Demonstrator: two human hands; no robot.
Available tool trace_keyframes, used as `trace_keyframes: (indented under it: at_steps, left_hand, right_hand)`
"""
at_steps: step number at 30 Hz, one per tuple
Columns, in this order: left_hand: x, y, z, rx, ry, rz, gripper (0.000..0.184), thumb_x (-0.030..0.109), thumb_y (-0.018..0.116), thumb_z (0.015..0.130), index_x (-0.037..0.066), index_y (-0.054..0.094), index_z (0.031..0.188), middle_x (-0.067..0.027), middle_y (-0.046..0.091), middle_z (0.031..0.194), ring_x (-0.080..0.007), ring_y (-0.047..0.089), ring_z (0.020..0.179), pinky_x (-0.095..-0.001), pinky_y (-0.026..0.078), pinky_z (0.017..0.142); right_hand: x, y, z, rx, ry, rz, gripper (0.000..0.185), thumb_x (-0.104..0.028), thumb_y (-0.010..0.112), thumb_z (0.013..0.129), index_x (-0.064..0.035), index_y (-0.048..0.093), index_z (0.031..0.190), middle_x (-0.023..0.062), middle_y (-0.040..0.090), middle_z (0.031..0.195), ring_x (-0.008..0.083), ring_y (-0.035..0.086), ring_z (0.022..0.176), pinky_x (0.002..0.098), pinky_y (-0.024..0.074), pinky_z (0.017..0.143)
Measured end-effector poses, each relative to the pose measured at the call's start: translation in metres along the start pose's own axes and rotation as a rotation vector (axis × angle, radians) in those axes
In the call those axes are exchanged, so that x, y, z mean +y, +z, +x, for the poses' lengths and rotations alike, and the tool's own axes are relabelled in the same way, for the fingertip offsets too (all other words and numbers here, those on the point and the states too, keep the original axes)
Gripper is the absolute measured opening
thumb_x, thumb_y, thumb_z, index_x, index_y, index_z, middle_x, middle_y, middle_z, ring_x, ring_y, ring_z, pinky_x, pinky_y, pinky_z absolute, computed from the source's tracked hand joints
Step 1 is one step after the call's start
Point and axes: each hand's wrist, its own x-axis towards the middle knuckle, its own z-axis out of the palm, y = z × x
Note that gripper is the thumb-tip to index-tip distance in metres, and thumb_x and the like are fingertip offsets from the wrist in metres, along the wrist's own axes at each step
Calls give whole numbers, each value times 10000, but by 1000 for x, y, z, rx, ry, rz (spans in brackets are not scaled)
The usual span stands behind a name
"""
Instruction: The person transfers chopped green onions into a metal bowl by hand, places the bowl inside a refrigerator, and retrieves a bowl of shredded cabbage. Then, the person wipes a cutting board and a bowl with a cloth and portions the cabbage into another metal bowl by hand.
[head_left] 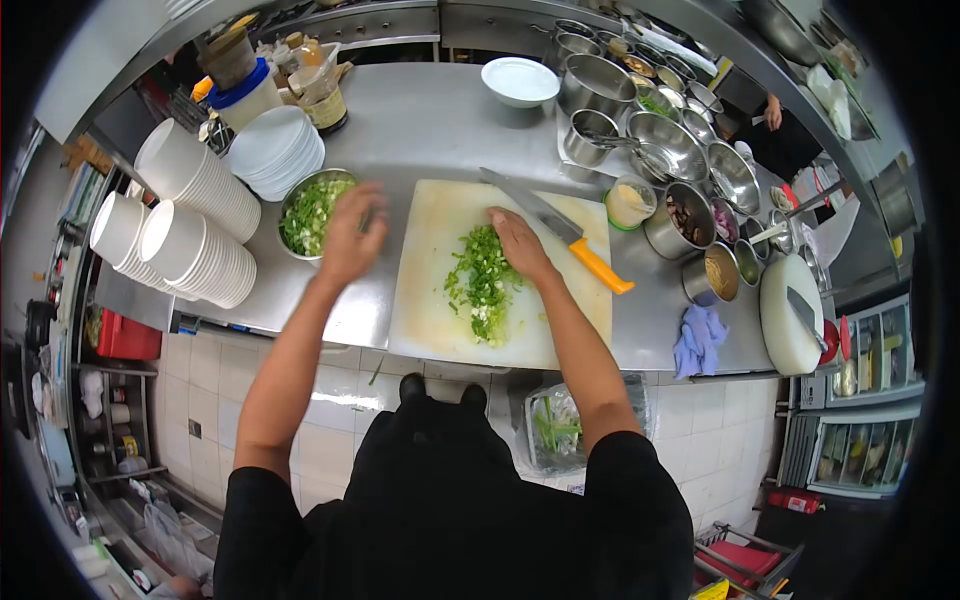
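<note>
My left hand (357, 236) hovers at the right rim of a metal bowl (286, 240) filled with chopped spring onion; its fingers are apart and a little blurred, with nothing visible in them. Flat on the white cutting board (425, 290), my right hand (518, 243) lies open along the right edge of a pile of chopped spring onion (484, 285). A knife (545, 217) with a yellow handle rests diagonally on the board, right of that hand, its handle end pointing toward the board's front right corner.
Stacked white tubs (205, 245) and plates (280, 150) stand at the left. A white bowl (520, 80) sits at the back. Metal pots (597, 85), a purple cloth (702, 340) and a second knife (805, 315) on a round white block (785, 290) are at the right. Another person's hand (773, 113) shows beyond.
</note>
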Motion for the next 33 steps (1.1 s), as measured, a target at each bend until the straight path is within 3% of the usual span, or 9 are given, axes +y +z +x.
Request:
trace_keyframes:
  at_steps: [7, 10, 12, 17, 21, 25, 29, 30, 33]
  left_hand:
    - [26, 76, -30, -268, -292, -345, 239, 157, 567, 926, 26, 601, 1124, -145, 589, 1154, -272, 552, 1097, -362, 404, 979]
    - [8, 93, -38, -399, -272, -216, 483, 379, 453, 985, 18, 491, 1304, -203, 474, 1351, -338, 417, 1289, -393, 331, 1070]
    - [-5, 102, -35, -412, -262, -219, 513, 397, 433, 989, 13, 467, 1328, -209, 448, 1376, -339, 386, 1314, -392, 300, 1093]
    - [-19, 134, -21, -458, -214, -215, 573, 428, 382, 998, 2, 410, 1380, -223, 379, 1434, -336, 308, 1368, -392, 231, 1139]
    - [-10, 154, -16, -626, -118, -179, 582, 415, 294, 1018, -13, 374, 1404, -216, 356, 1459, -341, 277, 1388, -400, 189, 1157]
    - [4, 159, -26, -662, -117, -305, 598, 422, 258, 1020, -32, 383, 1390, -229, 400, 1422, -357, 330, 1351, -403, 226, 1143]
    - [27, 157, -36, -485, -189, -376, 582, 406, 245, 1022, -37, 414, 1360, -231, 431, 1393, -361, 347, 1336, -404, 243, 1131]
    - [34, 160, -37, -373, -246, -369, 572, 395, 237, 1021, -47, 443, 1320, -237, 451, 1362, -371, 367, 1310, -409, 258, 1120]
    - [47, 161, -29, -233, -293, -382, 536, 367, 216, 1020, -40, 495, 1231, -246, 494, 1286, -390, 436, 1221, -424, 323, 1061]
  right_hand:
    - [-13, -6, -47, -203, -58, -53, 522, -397, 472, 968, 19, 512, 1281, 207, 517, 1315, 356, 437, 1266, 397, 309, 1089]
    - [-31, -15, -92, -50, -144, -222, 763, -469, 645, 847, 38, 400, 1362, 246, 422, 1390, 382, 380, 1307, 421, 288, 1105]
    - [-43, -13, -118, -7, -74, -263, 1098, -541, 775, 678, 66, 245, 1424, 302, 280, 1452, 436, 280, 1355, 466, 251, 1123]
    - [-80, 7, -137, 49, 8, -422, 1278, -579, 824, 561, 49, 161, 1455, 340, 152, 1477, 493, 162, 1380, 513, 189, 1136]
    - [-65, 24, -109, 150, 67, -549, 1215, -559, 830, 562, 36, 226, 1431, 344, 189, 1456, 520, 161, 1367, 545, 203, 1121]
    - [-45, 31, -76, 262, 39, -398, 875, -382, 750, 743, 9, 313, 1393, 310, 252, 1445, 481, 231, 1354, 514, 249, 1110]
    - [-25, 40, -48, 314, 16, -154, 486, -159, 575, 888, 18, 437, 1319, 265, 408, 1378, 420, 382, 1286, 448, 324, 1078]
    - [-29, 46, -41, 402, -14, -67, 365, -184, 500, 949, 24, 522, 1248, 243, 515, 1290, 386, 475, 1212, 426, 351, 1052]
    - [-44, 57, -33, 478, 133, 182, 378, -251, 443, 987, 24, 556, 1222, 227, 557, 1249, 362, 519, 1166, 395, 371, 1030]
